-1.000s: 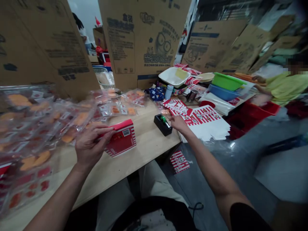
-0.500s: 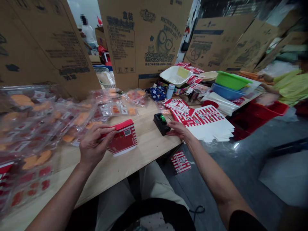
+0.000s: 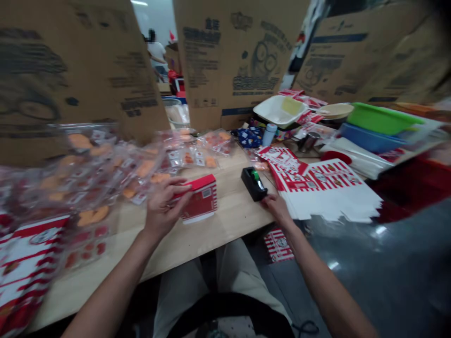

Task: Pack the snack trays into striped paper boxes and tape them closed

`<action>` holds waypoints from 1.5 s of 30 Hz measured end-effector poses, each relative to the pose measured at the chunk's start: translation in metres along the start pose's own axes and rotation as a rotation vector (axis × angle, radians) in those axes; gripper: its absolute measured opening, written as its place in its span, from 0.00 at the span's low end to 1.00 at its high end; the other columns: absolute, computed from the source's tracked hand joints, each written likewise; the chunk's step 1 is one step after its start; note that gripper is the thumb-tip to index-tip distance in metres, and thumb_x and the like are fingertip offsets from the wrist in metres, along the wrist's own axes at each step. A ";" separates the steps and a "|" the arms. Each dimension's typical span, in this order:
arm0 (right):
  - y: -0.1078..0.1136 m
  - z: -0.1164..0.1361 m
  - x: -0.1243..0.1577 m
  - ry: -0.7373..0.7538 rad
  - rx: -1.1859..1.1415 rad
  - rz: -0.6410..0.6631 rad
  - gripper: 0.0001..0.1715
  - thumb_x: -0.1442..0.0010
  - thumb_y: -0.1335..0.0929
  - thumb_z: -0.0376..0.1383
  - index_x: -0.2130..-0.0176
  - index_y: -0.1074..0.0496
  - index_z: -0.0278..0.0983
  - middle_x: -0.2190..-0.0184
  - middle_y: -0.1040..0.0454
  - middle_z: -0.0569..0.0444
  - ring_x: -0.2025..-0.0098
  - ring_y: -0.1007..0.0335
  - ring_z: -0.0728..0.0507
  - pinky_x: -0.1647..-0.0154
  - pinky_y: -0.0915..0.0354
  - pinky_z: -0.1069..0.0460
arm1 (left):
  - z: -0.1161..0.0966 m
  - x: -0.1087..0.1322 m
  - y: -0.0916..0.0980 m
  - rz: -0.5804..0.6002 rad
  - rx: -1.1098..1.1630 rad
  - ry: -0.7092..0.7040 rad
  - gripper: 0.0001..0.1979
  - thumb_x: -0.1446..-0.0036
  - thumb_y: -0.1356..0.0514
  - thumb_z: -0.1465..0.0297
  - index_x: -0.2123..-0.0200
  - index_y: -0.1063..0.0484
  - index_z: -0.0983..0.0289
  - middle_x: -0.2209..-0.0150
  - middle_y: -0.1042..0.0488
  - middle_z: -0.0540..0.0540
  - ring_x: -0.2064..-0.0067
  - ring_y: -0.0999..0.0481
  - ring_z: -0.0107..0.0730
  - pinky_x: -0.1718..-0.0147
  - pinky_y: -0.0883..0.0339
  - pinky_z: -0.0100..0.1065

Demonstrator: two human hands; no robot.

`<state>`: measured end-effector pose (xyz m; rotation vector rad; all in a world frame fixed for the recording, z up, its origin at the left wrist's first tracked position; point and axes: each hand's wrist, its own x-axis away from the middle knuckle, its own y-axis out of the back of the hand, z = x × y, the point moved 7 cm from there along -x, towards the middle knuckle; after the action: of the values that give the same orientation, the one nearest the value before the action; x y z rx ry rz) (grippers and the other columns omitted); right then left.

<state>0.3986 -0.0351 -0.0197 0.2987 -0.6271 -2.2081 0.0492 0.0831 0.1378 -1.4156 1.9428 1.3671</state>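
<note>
While on carton edge (image 3: 194, 184) (left hand (image 3: 162, 209))

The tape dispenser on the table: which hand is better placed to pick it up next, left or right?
Right, I think: the right hand lies beside the black tape dispenser and looks empty, while the left hand holds the red striped box.

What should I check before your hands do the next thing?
1. Left hand holding the red striped box: ok, fingers wrapped around one end.
2. Box top closed: cannot tell, it's partly hidden and blurry.
3. Tape dispenser close to the right hand: ok, right beside it.
4. Right hand touching the dispenser: cannot tell.
5. Stack of striped cardboard sheets lying flat: ok, beside the right hand.
</note>
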 end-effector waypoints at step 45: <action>-0.106 0.195 0.099 0.329 -0.462 0.223 0.50 0.42 0.34 0.34 0.27 0.57 0.37 0.69 0.21 0.56 0.73 0.25 0.46 0.70 0.30 0.51 | -0.003 -0.030 0.022 0.276 -0.155 0.078 0.11 0.41 0.39 0.73 0.54 0.27 0.64 0.65 0.24 0.52 0.67 0.26 0.29 0.65 0.32 0.31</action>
<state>0.1868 0.0140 0.0891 0.3215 0.0335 -1.9600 0.0434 0.0967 0.1718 -1.3216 2.1896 1.6380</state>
